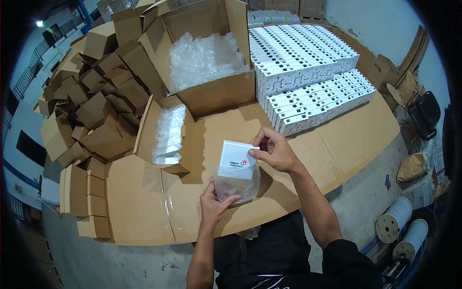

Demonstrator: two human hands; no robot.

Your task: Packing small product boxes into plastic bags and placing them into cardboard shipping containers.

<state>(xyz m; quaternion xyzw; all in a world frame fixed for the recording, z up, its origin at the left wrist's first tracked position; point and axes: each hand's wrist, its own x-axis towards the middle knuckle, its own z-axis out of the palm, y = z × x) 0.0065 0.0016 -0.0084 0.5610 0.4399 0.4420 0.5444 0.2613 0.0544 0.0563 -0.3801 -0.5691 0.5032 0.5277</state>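
A flat white box with a small red mark is partly inside a clear plastic bag, over the near middle of the cardboard-covered table. My right hand pinches the box at its upper right corner. Lower down, my left hand grips the bag's lower left side between thumb and fingers. The upper part of the box sticks out of the bag. Just left of my hands, an open carton holds a row of plastic-wrapped packs.
Behind stands a large open carton full of clear plastic bags. Stacked white boxes fill the back right of the table. Many brown cartons are heaped at the left. Cable spools stand on the floor at right.
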